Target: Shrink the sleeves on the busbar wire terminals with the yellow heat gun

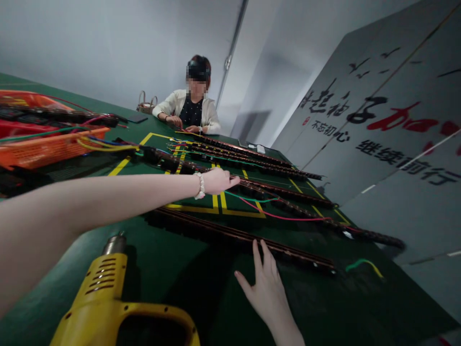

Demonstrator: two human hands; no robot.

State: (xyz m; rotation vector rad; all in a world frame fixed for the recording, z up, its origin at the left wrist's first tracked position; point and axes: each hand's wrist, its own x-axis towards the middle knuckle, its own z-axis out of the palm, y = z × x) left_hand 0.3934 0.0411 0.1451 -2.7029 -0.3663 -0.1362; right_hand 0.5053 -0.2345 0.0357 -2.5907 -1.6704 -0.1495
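My left hand, with a beaded bracelet at the wrist, reaches across the green table. Its fingers are closed around a long dark wire harness that runs from the left towards the right edge. Yellow and blue wires come out of its left end. Nearer to me lies a long dark bar with copper-coloured strips. My right hand is open, fingers apart, with its fingertips at the near edge of that bar. Red and green loose wires trail beside the harness.
A yellow heat gun stands in front at the left. Orange baskets hold dark parts and wires. More long harnesses lie farther back, where another person sits. A green-yellow wire lies at the right.
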